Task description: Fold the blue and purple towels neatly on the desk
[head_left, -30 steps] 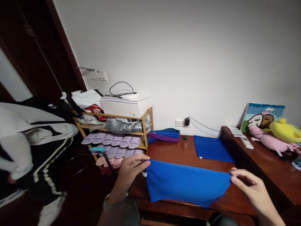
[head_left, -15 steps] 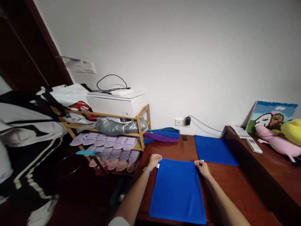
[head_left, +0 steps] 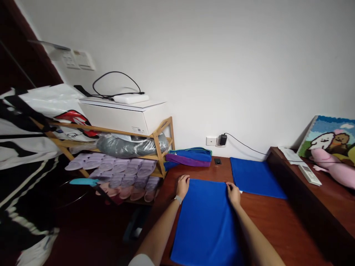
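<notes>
A blue cloth lies spread over the reddish-brown desk, its near end running out of the bottom of the view. My left hand pinches its far left corner, and a watch sits on that wrist. At the far right corner my right hand has its fingers closed on the cloth's edge. A second blue cloth lies flat and folded farther back on the right, with a small white tag by my right hand.
Blue and purple folded fabric lies by the wall. Left stands a wooden rack with lilac slippers, a white box and a bag. A raised ledge at right holds a remote and a pink plush toy. Someone's leg shows far left.
Both hands have shifted slightly toward the wall with the cloth's far edge, and creases show on its right side. The view has moved a little closer.
</notes>
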Demonstrator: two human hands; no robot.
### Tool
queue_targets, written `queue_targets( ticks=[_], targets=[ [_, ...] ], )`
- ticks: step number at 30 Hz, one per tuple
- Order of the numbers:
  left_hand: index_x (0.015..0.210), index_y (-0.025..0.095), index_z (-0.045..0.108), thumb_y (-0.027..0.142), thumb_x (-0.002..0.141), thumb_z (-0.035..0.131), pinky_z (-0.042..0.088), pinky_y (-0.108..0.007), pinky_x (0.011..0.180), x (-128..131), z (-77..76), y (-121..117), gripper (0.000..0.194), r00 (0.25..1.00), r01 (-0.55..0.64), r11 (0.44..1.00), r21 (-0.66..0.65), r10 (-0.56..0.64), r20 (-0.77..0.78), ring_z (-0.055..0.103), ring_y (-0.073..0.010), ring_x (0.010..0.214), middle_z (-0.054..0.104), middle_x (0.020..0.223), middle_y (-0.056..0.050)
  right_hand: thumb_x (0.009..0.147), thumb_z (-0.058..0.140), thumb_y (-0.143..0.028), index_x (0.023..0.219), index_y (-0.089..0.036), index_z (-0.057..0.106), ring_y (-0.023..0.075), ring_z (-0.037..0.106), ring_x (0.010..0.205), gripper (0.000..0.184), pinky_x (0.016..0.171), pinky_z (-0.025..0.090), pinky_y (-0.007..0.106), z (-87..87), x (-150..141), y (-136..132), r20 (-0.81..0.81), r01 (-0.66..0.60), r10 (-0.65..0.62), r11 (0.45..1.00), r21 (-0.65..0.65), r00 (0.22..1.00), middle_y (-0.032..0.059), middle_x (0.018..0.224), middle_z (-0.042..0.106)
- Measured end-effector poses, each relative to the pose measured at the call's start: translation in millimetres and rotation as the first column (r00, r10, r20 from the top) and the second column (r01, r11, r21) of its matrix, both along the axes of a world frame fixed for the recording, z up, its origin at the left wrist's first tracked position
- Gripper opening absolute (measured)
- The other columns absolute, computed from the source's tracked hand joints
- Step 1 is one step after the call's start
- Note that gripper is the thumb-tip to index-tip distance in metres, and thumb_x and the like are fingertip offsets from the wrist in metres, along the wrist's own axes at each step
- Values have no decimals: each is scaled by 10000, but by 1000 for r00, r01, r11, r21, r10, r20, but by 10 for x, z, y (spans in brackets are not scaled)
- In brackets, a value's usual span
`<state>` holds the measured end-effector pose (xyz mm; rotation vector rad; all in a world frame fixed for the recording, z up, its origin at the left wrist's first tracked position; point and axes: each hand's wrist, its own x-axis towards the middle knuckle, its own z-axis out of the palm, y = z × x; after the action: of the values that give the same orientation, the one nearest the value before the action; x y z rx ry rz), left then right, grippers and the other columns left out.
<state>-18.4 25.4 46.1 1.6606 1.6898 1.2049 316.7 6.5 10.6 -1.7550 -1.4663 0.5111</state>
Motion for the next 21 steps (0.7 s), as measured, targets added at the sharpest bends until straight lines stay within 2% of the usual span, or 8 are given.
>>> queue_targets(
  ticks=[2,4,6,8,12,16,18,21],
  targets=[
    [1107,218,820,269,979,596,439,-513,1241,134,-65,-181,263,995,68,996,63,-63,-77,649,-312,1353,771,1338,-146,1018,407,-392,1278,-195,772,346,634,1375,489,1214,443,524,0,-186,-93,83,-19,14,998,56,996,174,1465,700],
    [1226,242,808,264,998,555,390,-514,1280,311,-184,-354,341,957,193,975,113,-161,-243,581,-302,1450,715,1467,-123,1047,411,-377,1372,-222,745,336,562,1460,491,1265,375,525,-3,-446,-216,219,-145,125,987,75,968,149,1577,623],
    [1408,265,733,283,1017,531,354,-543,1301,462,-326,-465,440,870,287,952,103,-214,-445,510,-307,1528,619,1602,-110,1069,424,-404,1481,-261,686,319,499,1529,509,1309,309,521,-6,-702,-333,346,-314,295,949,0,891,115,1645,563],
    [1550,278,620,347,1038,526,324,-574,1313,509,-444,-491,526,792,273,961,49,-196,-578,443,-324,1583,527,1687,-111,1082,419,-457,1609,-286,561,299,384,1615,572,1352,216,520,1,-843,-410,413,-383,399,915,-125,819,80,1720,466],
    [1649,265,498,532,1070,460,314,-575,1316,238,-526,-381,638,706,149,988,-38,-134,-695,382,-336,1621,475,1722,-111,1107,282,-500,1732,-212,304,260,199,1686,689,1373,139,501,65,-595,-410,520,-154,313,933,-326,795,54,1805,242],
    [1655,199,485,484,1088,390,316,-555,1323,-29,-469,-275,641,644,136,990,-42,-120,-756,410,-322,1608,491,1708,-129,1110,205,-490,1737,-115,208,257,161,1693,731,1373,147,489,177,-229,-357,576,25,229,917,-398,784,70,1812,184],
    [1643,180,501,412,1087,380,306,-544,1333,52,-448,-253,614,623,192,981,1,-121,-773,407,-309,1610,484,1712,-131,1109,201,-461,1727,-73,221,267,154,1694,730,1376,129,481,229,-281,-345,603,25,215,931,-363,768,89,1809,184],
    [1642,197,502,337,1084,367,308,-528,1338,408,-473,-241,591,627,286,955,76,-126,-769,389,-282,1621,453,1733,-107,1111,184,-424,1725,-84,251,256,158,1693,705,1378,121,454,254,-621,-323,606,-89,232,962,-257,761,80,1807,196]
  ],
)
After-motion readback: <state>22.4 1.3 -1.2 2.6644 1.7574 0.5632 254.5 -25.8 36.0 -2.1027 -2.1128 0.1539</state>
